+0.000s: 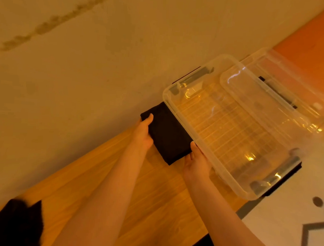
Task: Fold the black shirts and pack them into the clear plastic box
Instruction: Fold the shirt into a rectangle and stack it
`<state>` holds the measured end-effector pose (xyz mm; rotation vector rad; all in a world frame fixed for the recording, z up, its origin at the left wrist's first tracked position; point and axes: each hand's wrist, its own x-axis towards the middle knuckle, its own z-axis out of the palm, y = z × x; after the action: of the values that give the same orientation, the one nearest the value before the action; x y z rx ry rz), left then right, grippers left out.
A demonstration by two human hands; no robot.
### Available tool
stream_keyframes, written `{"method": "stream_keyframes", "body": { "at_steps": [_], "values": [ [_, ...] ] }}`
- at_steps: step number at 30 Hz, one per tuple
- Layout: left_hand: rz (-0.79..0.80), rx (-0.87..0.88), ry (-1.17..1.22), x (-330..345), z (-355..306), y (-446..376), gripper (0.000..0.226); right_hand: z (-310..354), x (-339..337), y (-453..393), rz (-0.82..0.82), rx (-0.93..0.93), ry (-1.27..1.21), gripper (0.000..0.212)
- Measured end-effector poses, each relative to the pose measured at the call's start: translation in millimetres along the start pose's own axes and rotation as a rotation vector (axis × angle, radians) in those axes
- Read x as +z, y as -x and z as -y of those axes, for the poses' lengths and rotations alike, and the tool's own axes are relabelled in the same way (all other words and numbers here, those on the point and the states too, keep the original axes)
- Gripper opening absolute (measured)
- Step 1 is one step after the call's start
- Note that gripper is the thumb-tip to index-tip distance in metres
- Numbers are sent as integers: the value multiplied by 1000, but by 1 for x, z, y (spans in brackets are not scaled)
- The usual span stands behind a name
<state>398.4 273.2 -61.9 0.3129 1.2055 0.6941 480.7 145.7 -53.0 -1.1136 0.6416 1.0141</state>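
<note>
A folded black shirt is held just above the wooden table, its far edge tucked against the near rim of the clear plastic box. My left hand grips the shirt's left side with the thumb on top. My right hand grips its right corner, thumb on top, right beside the box's rim. The box holds nothing that I can see. Another black shirt lies unfolded at the table's near left end.
The box's clear lid leans behind it over an orange surface. Dark handles sit at both ends of the box. A pale floor lies left of the table, and more dark cloth shows at the bottom edge.
</note>
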Motion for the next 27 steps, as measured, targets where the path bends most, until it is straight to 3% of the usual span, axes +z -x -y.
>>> {"method": "stream_keyframes", "body": {
  "at_steps": [2, 5, 9, 12, 15, 20, 22, 24, 27],
  "values": [
    [-109, 60, -104, 3, 7, -6, 43, -2, -4, -3, -49, -44, 111, 17],
    [-289, 328, -516, 5, 18, -8, 55, -7, -13, 0, -151, -167, 391, 12],
    [-317, 687, -901, -4, 35, 12, 61, -16, -33, 17, -9, -525, 775, 27],
    [-262, 615, -987, -18, 59, 27, 63, -20, -48, 16, 137, -720, 1016, 23],
    [-111, 492, -969, -21, 83, 43, 63, -22, -58, 9, 268, -946, 1227, 25],
    [55, 550, -1055, -27, 88, 41, 66, -13, -61, -6, 468, -1353, 1445, 35],
    [52, 586, -1103, -27, 87, 42, 69, -7, -53, -12, 509, -1459, 1566, 41],
    [-37, 631, -1171, -29, 87, 45, 70, -1, -42, -15, 497, -1438, 1782, 49],
    [-95, 715, -1508, -38, 89, 45, 61, 10, -39, -23, 522, -1136, 2074, 71]
  ]
}}
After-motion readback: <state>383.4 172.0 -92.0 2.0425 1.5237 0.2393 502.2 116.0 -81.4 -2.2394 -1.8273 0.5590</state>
